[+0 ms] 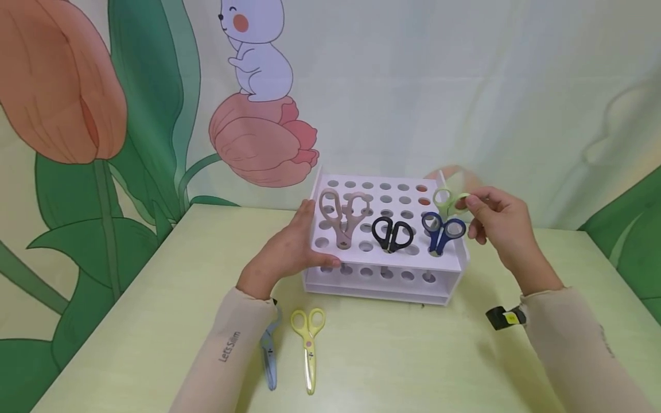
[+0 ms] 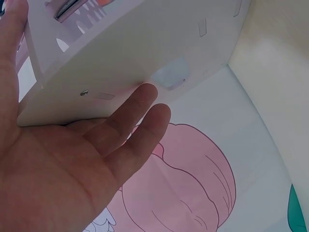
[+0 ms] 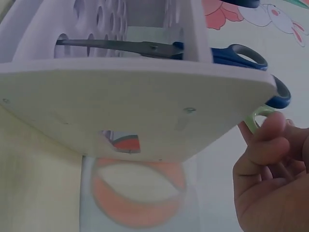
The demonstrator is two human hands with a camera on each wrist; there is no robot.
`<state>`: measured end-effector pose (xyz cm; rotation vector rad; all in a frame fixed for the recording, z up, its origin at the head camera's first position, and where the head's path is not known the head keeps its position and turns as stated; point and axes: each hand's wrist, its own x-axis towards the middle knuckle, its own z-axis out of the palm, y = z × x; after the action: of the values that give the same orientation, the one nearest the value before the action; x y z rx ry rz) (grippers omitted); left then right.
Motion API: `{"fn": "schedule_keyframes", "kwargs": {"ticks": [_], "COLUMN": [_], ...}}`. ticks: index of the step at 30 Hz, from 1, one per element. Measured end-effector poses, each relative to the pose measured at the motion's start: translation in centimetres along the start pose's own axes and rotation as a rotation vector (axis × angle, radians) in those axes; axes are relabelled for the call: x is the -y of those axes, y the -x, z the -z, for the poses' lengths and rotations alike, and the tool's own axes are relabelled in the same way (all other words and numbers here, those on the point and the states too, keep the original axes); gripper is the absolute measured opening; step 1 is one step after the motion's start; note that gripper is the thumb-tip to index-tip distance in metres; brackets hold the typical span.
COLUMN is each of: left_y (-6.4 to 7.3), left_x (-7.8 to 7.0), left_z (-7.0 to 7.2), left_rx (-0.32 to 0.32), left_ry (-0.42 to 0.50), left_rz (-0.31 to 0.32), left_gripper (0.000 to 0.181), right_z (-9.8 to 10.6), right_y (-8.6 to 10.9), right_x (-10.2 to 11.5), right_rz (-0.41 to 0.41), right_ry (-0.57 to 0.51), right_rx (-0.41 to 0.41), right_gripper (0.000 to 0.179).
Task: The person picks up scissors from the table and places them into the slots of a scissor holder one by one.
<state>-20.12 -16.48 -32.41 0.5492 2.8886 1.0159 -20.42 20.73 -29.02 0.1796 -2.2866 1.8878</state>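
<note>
A white rack point(image 1: 387, 265) with rows of round holes stands on the table. My left hand point(image 1: 289, 244) rests against its left side, the thumb along the front edge and the fingers fairly straight on the outer panel. With thumb and fingertips, my right hand point(image 1: 503, 221) pinches one handle loop of the light green scissors point(image 1: 443, 198) at the rack's right side; their blades are hidden. Standing in the front part of the rack are beige scissors point(image 1: 343, 229), black scissors point(image 1: 383, 230) and dark blue scissors point(image 1: 435, 236), handles up. The right wrist view shows the dark blue scissors' blades point(image 3: 116, 45) inside.
Yellow scissors point(image 1: 310, 350) lie on the table in front of the rack. Beside them lie blue scissors point(image 1: 269, 355), partly covered by the left sleeve point(image 1: 222, 344). Behind the table point(image 1: 413, 361) hangs a cloth point(image 1: 392, 86) printed with flowers and a white animal.
</note>
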Motion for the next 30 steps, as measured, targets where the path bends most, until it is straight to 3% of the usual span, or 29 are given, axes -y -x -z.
{"fn": "schedule_keyframes", "kwargs": {"ticks": [4,16,24,30], "left_y": [0.02,0.16,0.14,0.09], "left_x": [-0.12,-0.21,-0.19,-0.17], "left_z": [0.01,0.09,0.13,0.12], "left_rx": [-0.001,-0.003,0.005,0.003], "left_ry": [-0.005,-0.021,-0.025,-0.023], "left_rz": [0.002,0.001,0.01,-0.006], "left_gripper": [0.132,0.133,0.133,0.132], "right_z": [-0.19,-0.62,-0.54,-0.12], "right_y": [-0.25,-0.6,-0.65,-0.52], "right_x": [-0.44,-1.05,-0.98,-1.03], "right_rz": [-0.001,-0.002,-0.007,-0.006], "right_ry": [0.13,0.335,0.41,0.398], "right_rx": [0.023,0.116,0.14,0.141], "right_gripper": [0.017,0.027,0.021,0.026]}}
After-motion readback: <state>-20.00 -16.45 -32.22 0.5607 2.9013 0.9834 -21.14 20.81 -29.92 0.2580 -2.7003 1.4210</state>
